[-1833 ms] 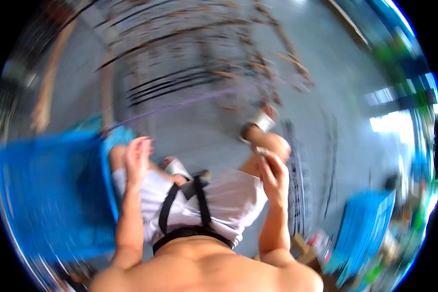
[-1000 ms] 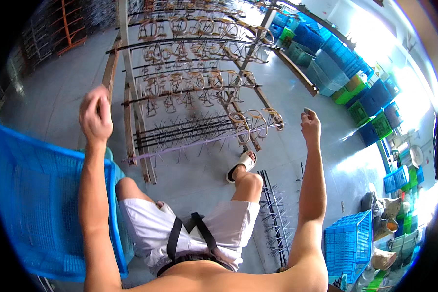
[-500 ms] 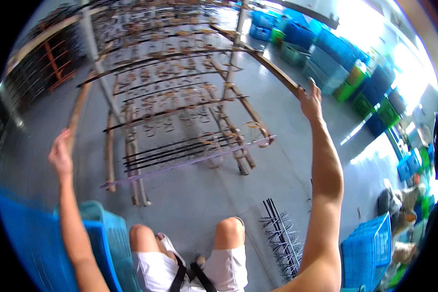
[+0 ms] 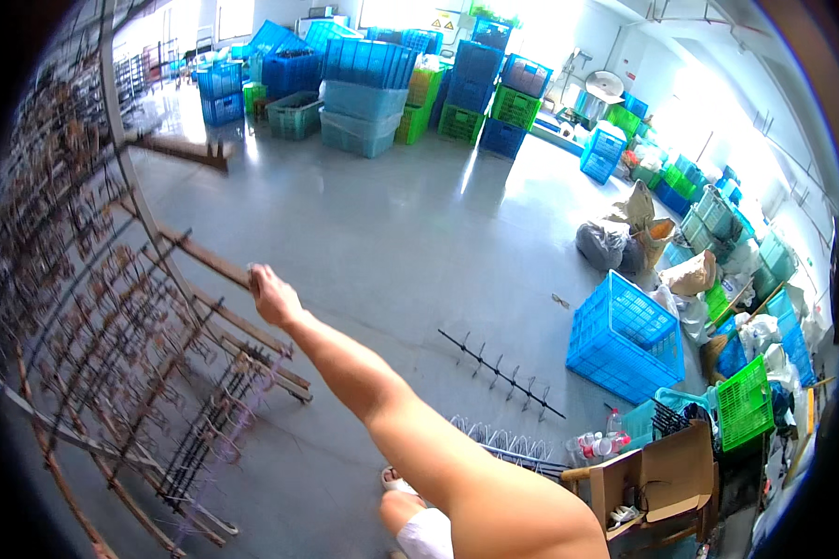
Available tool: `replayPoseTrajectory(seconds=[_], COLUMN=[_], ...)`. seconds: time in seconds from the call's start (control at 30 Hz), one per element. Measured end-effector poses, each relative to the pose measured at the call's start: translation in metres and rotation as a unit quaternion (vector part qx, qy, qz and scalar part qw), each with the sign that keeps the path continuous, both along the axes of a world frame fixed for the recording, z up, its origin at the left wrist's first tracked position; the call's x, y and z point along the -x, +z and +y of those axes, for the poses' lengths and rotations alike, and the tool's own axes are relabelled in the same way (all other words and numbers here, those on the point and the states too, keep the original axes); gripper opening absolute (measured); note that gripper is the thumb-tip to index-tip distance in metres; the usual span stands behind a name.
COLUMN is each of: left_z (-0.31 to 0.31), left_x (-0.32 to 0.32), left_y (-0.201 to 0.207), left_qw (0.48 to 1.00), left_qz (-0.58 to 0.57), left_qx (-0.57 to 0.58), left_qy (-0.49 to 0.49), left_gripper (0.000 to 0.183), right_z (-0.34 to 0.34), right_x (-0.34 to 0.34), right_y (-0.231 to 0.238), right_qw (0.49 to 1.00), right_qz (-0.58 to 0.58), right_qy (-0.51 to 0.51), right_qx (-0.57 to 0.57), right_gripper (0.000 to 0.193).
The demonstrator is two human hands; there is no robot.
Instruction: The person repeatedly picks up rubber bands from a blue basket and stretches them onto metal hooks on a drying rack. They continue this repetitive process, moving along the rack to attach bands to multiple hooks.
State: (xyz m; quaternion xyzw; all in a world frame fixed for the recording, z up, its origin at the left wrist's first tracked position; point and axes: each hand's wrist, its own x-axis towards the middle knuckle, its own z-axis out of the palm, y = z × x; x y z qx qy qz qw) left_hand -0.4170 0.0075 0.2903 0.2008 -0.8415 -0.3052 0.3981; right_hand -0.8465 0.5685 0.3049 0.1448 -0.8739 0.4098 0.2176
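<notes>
My right arm reaches across to the left, and my right hand (image 4: 272, 296) is closed around the near end of a wooden beam (image 4: 205, 256). This beam belongs to a rack at the left, where rows of dark rods (image 4: 163, 401) carry many dangling small pieces too small to make out. A thin pale metal post (image 4: 126, 158) stands at the rack's side. Along the rack's near end runs a purple rod (image 4: 216, 445) beside several black rods. Another beam end (image 4: 182, 151) sticks out farther back. My left hand is out of the picture.
A black rod with hooks (image 4: 502, 373) lies on the grey floor, with more hooked rods nearer me. To the right stand a blue basket (image 4: 583, 349), an open cardboard box (image 4: 615, 480) and bottles (image 4: 601, 445). Stacked crates (image 4: 368, 70) and sacks (image 4: 690, 273) line the far side.
The view has swung to the right, so the rack now sits at the left. My left hand has gone out of view; my right hand stays at a beam end.
</notes>
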Motion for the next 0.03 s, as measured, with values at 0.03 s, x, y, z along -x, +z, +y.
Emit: replayPoseTrajectory(seconds=[0.03], left_z=[-0.0101], left_x=[0.0032], left_y=[0.0004], left_qw=[0.998], left_qz=[-0.029], left_qx=[-0.063], left_qy=[-0.007], left_gripper=[0.028], right_z=[-0.0031], right_x=[0.0025], right_y=[0.0119], right_qw=[0.998], right_qz=[-0.054], right_qy=[0.012], right_qx=[-0.026], right_gripper=[0.030])
